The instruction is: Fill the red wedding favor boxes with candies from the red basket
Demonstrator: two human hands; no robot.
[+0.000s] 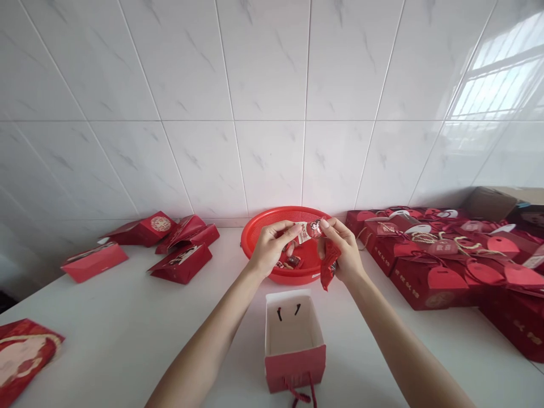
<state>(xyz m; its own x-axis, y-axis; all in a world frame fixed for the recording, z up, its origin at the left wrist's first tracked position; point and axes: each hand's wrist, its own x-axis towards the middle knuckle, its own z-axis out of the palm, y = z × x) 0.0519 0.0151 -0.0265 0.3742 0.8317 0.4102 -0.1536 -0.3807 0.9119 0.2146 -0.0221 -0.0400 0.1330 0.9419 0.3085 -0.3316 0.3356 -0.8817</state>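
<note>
Over the red plastic basket (255, 226), my left hand (274, 243) pinches a small white-and-red packet (303, 233). My right hand (342, 249) has closed on a round red wrapped candy (314, 229) and a shiny red packet (329, 269) that hangs below its fingers. The two hands are close together, with the small items between them. A few wrapped pieces (293, 261) lie in the basket beneath. Nearer to me stands an open red box (295, 365), white inside, with nothing visible in it and red cord handles at its front.
Rows of closed red gift boxes (429, 280) with cords fill the right side. Several folded red boxes (96, 262) lie at the left, and a red bag (28, 357) is at the near left edge. A tiled wall (272, 164) stands behind the white table (182, 340).
</note>
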